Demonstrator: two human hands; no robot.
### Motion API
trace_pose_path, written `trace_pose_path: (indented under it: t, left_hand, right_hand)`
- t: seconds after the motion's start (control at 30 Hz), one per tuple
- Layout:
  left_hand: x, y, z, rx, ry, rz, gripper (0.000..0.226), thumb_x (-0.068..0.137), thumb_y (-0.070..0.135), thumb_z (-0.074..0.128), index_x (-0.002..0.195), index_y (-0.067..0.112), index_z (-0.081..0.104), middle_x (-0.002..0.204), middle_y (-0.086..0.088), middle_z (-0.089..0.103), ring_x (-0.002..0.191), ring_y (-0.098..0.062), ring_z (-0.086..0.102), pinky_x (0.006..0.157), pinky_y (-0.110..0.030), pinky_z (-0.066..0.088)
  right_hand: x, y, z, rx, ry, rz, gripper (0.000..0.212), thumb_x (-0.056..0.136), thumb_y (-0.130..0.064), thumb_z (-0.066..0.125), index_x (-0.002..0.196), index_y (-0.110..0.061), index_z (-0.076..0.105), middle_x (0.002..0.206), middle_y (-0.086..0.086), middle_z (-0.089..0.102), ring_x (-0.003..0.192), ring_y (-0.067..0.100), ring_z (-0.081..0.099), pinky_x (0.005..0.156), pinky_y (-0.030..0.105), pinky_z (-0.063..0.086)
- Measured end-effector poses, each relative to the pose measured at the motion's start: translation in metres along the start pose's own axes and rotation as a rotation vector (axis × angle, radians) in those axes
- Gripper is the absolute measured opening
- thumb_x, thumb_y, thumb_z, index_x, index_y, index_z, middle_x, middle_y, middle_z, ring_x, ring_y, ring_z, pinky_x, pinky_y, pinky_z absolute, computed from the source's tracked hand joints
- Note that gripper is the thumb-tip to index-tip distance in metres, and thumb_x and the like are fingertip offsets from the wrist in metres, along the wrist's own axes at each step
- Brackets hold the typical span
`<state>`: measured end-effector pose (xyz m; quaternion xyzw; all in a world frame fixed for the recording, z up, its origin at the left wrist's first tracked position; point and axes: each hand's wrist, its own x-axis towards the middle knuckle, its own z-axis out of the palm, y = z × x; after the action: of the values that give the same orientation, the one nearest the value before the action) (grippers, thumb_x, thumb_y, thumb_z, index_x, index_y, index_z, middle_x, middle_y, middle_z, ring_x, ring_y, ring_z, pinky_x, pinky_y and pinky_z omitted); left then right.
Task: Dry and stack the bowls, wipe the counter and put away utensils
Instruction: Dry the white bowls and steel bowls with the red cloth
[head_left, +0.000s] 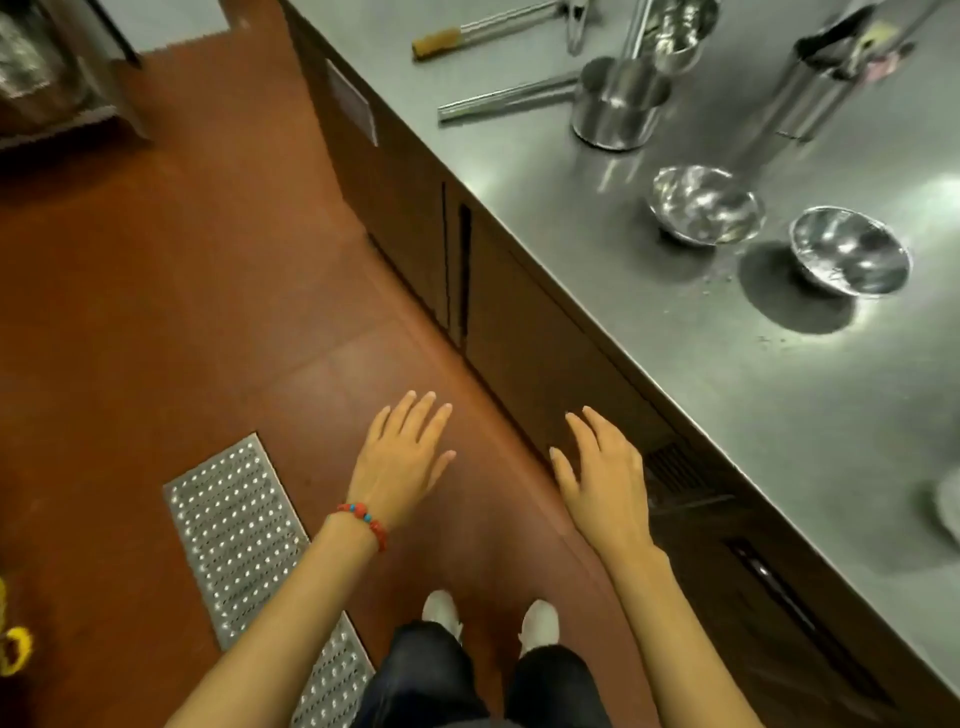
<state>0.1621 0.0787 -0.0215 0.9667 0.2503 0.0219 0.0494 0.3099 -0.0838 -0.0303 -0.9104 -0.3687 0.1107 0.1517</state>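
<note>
Two small steel bowls stand upright on the steel counter (727, 395): one bowl (704, 203) nearer the counter's front edge, the other bowl (849, 250) to its right, with water drops around them. Farther back lie a steel ladle-cup with a long handle (618, 101), a wooden-ended utensil (483, 31) and another steel cup (678, 31). A tall steel utensil holder (826, 88) stands at the back right. My left hand (402, 457), with a red bead bracelet, and my right hand (605, 473) hover flat with straight fingers over the floor, holding nothing, well short of the counter.
Dark cabinet doors (519, 322) run under the counter. The floor is red-brown with a perforated metal drain grate (234, 530) at lower left. A dark unit (57, 73) stands at the top left. My feet (488, 618) stand beside the cabinets. Something white (948, 506) shows at the right edge.
</note>
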Motion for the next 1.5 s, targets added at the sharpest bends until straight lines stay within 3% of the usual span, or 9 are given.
trace_pose_path:
  t: [0.4, 0.63, 0.83, 1.03, 1.23, 1.5]
  left_hand:
    - [0.067, 0.204, 0.012, -0.130, -0.014, 0.398, 0.050, 0.085, 0.026, 0.061, 0.129, 0.006, 0.048, 0.134, -0.019, 0.050, 0.128, -0.037, 0.040, 0.102, -0.052, 0.035]
    - [0.086, 0.330, 0.017, -0.160, -0.036, 0.568, 0.049, 0.082, 0.022, 0.064, 0.125, 0.003, 0.051, 0.131, -0.023, 0.051, 0.124, -0.041, 0.043, 0.100, -0.053, 0.038]
    - [0.112, 0.389, 0.025, -0.184, -0.074, 0.652, 0.053, 0.092, 0.030, 0.047, 0.138, 0.009, 0.032, 0.147, -0.016, 0.032, 0.138, -0.032, 0.023, 0.111, -0.046, 0.020]
    - [0.166, 0.436, 0.029, -0.210, -0.091, 0.728, 0.053, 0.094, 0.033, 0.041, 0.140, 0.012, 0.027, 0.150, -0.013, 0.024, 0.140, -0.028, 0.016, 0.113, -0.040, 0.012]
    - [0.226, 0.479, 0.030, -0.237, -0.125, 0.796, 0.053, 0.094, 0.035, 0.041, 0.140, 0.012, 0.028, 0.151, -0.013, 0.024, 0.140, -0.028, 0.015, 0.113, -0.041, 0.013]
    - [0.279, 0.528, 0.025, -0.284, -0.117, 0.850, 0.049, 0.089, 0.025, 0.054, 0.132, 0.003, 0.042, 0.140, -0.022, 0.040, 0.132, -0.038, 0.032, 0.107, -0.049, 0.027]
  right_hand:
    - [-0.087, 0.161, -0.081, 0.079, 0.228, 0.373, 0.046, 0.094, -0.033, 0.048, 0.136, -0.014, 0.042, 0.145, 0.011, 0.039, 0.135, 0.026, 0.034, 0.111, 0.038, 0.024]
    - [-0.139, 0.260, -0.126, 0.100, 0.301, 0.578, 0.049, 0.094, -0.031, 0.048, 0.138, -0.014, 0.038, 0.148, 0.010, 0.034, 0.135, 0.027, 0.032, 0.110, 0.041, 0.024]
    - [-0.152, 0.313, -0.145, 0.114, 0.345, 0.686, 0.050, 0.093, -0.031, 0.049, 0.138, -0.013, 0.037, 0.149, 0.009, 0.032, 0.136, 0.026, 0.030, 0.110, 0.039, 0.024]
    - [-0.129, 0.354, -0.159, 0.150, 0.433, 0.748, 0.052, 0.092, -0.029, 0.051, 0.140, -0.014, 0.035, 0.149, 0.009, 0.033, 0.138, 0.024, 0.028, 0.111, 0.037, 0.022]
    - [-0.098, 0.390, -0.182, 0.169, 0.520, 0.835, 0.049, 0.092, -0.028, 0.053, 0.136, -0.011, 0.041, 0.146, 0.012, 0.038, 0.135, 0.027, 0.033, 0.109, 0.039, 0.025]
    - [-0.078, 0.441, -0.210, 0.147, 0.577, 0.867, 0.043, 0.092, -0.023, 0.052, 0.132, -0.008, 0.045, 0.138, 0.011, 0.046, 0.128, 0.028, 0.041, 0.106, 0.041, 0.033]
